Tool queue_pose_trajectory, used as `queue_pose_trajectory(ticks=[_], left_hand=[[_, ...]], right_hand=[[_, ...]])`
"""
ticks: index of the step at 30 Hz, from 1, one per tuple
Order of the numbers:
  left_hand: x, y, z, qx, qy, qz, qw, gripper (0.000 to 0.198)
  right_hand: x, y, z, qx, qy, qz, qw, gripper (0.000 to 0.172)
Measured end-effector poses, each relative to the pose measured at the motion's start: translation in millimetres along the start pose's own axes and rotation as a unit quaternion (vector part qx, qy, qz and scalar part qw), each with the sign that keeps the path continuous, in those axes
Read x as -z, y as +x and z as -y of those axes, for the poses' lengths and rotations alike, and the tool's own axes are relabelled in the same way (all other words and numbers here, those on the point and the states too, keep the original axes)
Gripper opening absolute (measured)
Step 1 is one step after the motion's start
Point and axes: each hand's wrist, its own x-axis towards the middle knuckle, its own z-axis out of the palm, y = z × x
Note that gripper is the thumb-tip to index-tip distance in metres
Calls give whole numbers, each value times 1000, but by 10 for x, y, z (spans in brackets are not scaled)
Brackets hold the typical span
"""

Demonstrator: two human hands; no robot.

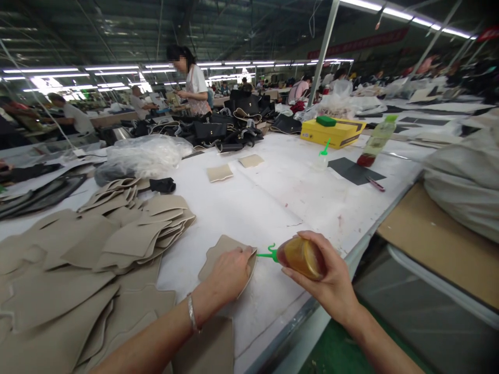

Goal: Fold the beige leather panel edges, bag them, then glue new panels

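My left hand (230,272) is closed on a beige leather-like piece (220,249), its fingers gripping the piece's right edge. In my right hand (331,280) is a squeeze bottle (300,257) of amber liquid, tilted on its side. The bottle's thin green nozzle points left, and its tip is at the edge of the beige piece; whether it touches is too fine to tell. Another beige piece (210,343) lies on the table below my left wrist. A large loose pile of similar beige pieces (128,239) spreads to the left.
The white table (273,192) holds two small beige pieces (220,173), a yellow box (331,132), a green-capped bottle (376,140) and a dark sheet (354,171). Black bags (218,130) and plastic wrap (144,156) lie at the back. A cardboard sheet (440,239) sits at right. People work beyond.
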Motion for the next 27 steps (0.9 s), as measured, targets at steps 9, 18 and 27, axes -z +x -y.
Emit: queue_pose_trajectory(ticks=[9,18,27], left_hand=[[2,-6,17,-2,6,2,1000,45],[-12,-29,33,-6,10,-4,1000,44],[-48,-42,35,2,13,-1,1000,48]], right_hand=[[-17,81,43,88,-48,79,992,54],[-24,54,13,88,-43,72,993,53],[-6,40,-26,77,-33,75,994,50]])
